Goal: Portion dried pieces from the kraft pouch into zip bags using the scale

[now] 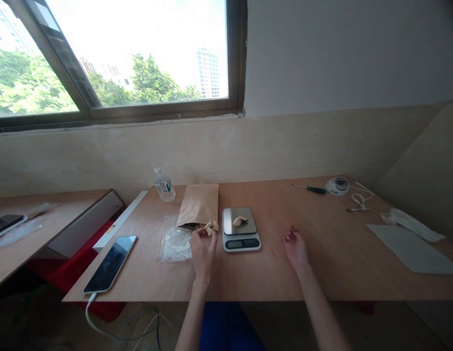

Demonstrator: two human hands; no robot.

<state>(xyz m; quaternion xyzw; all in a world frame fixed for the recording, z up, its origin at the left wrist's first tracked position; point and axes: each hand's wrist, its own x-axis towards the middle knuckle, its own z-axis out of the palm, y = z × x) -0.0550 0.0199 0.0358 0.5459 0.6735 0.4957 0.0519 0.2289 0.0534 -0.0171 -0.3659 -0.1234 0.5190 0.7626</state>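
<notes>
Left grip (203, 254) pinches pale pieces (212, 227) beside paper bag (200, 204) (open).

Bright daylight enters through a brown-framed sliding window (164, 51) at upper left, showing leafy trees (151, 80) and a high-rise building (208, 73). The wall (343, 58) is grey above, beige below. A wood-grain worktop (270, 285) stands against it; left, across a gap, is another table (76, 202). The floor (358, 334) is dim.

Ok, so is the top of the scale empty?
No, a pale, curled piece lies on the silver plate of the scale.
</notes>
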